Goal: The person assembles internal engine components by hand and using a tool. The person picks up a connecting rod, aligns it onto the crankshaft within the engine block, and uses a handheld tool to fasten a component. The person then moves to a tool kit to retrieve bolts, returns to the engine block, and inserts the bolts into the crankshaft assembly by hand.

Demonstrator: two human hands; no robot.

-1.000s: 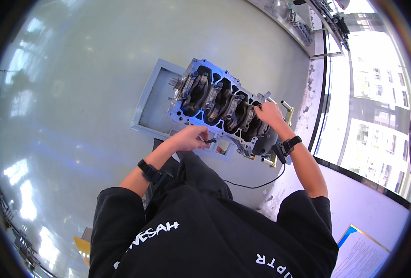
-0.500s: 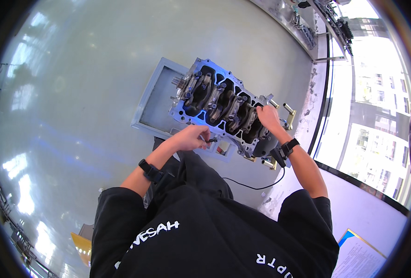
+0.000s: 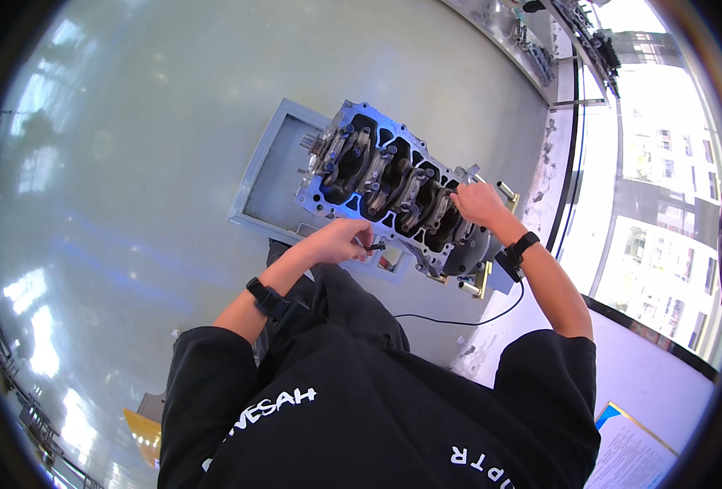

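Note:
An engine block (image 3: 310, 201) lies with its open crankcase facing up, the crankshaft (image 3: 381, 200) and several bearing caps showing inside. At the near edge of the block, my left hand (image 3: 340, 241) is closed, fingers pinching a small dark bolt-like piece (image 3: 376, 246). My right hand (image 3: 479, 205) reaches over the block's right end. Its fingers are bent together at the bearing cap (image 3: 440, 210) nearest that end; whatever they grip is hidden beneath them.
A grey metal frame with a tray (image 3: 255, 191) sits under the block. Brass-coloured stand posts (image 3: 481, 281) stick out at its right end. A black cable (image 3: 458, 323) hangs from my right wristband. Windows line the right side; a shelf with metal parts (image 3: 532, 53) stands far right.
My right hand has turned slightly, its wrist and forearm swinging right while the fingertips stay near the same cap. My left hand remains almost in place with the dark piece.

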